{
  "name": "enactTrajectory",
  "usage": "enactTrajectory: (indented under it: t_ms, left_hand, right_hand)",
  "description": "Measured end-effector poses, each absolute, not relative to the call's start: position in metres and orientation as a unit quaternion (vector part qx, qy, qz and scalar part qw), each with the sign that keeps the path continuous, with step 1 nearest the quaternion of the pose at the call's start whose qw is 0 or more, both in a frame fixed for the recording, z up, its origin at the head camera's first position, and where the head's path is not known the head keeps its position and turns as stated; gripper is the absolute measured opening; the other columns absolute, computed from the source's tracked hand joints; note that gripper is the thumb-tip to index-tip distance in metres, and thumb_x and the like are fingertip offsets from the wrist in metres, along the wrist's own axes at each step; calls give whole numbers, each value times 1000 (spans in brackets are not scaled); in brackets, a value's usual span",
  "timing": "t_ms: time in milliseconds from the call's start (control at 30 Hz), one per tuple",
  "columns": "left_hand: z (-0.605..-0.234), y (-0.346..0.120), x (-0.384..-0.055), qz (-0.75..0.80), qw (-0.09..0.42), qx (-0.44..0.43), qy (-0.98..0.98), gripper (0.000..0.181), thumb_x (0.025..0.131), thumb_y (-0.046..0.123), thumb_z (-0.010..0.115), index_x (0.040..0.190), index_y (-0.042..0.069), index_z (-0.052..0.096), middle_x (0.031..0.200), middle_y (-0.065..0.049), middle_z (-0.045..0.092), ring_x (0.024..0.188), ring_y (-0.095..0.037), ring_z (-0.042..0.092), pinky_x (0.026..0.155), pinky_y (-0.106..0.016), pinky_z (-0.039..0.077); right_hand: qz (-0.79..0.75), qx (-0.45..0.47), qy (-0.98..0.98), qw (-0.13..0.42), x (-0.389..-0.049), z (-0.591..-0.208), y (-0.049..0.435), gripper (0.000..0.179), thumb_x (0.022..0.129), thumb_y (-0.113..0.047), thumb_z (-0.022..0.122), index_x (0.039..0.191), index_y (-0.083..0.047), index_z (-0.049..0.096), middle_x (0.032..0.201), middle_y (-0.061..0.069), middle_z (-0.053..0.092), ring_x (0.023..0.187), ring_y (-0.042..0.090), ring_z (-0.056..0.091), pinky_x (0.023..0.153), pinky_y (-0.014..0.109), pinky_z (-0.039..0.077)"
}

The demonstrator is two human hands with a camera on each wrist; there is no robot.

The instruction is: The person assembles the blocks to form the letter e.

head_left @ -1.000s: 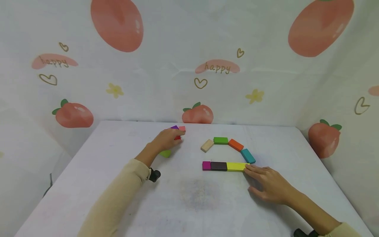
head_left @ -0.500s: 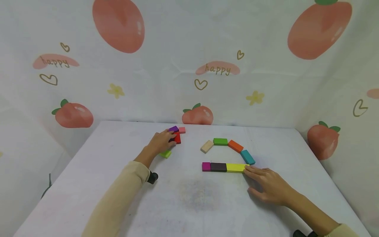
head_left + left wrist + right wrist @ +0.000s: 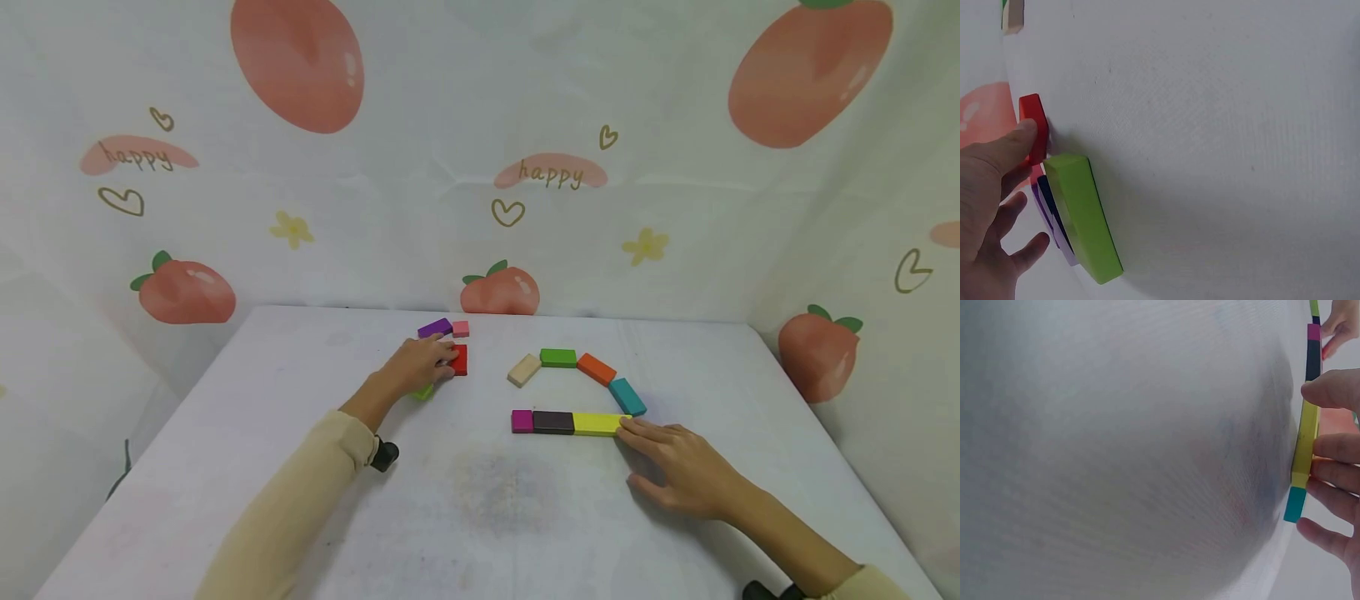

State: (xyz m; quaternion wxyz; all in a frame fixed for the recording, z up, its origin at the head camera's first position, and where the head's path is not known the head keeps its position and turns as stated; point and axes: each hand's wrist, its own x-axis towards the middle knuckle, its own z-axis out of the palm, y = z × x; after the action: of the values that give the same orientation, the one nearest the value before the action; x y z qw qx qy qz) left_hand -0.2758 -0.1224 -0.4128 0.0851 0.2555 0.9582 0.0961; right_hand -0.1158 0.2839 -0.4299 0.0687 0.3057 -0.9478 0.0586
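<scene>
Where blocks (image 3: 552, 423) lie, white table (image 3: 510, 550), printed backdrop (image 3: 420, 100)

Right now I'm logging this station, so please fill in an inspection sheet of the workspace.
Surface: white table, greyish smudge near the middle.
Job's things: row of magenta block, black block, yellow block; arc of beige block, green block, orange block, teal block; leftward, red block, purple block, pink block, lime block, dark blue block.
Clutter: nothing seen.
Left hand: grips red block.
Right hand: touches yellow block.
Cables: dark cord-like line beyond the table's left edge; identity unclear.
Surroundings: fruit-print backdrop behind.
</scene>
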Motion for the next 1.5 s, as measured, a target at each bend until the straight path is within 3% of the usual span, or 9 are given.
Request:
enactTrajectory:
  t_ms: [667,1500]
  left_hand:
    - [-407,-102,-247,71,67,360,928,44,93,25,71,134,11,63,139,-8,59,138,-32,46,106,-54,42]
    - [-412,-87,-234,61,59,420,903,44,94,29,70,134,14,64,139,-3,60,137,-28,47,101,-49,48]
  right_hand:
    - [61,298,-950,63,-115,-430,284,60,81,-35,78,133,-8,65,137,10,61,118,29,63,89,55,54]
    - [61,300,-950,62,-115,-430,285,60,81,-35,78,133,-8,64,138,10,60,119,29,62,90,54,53]
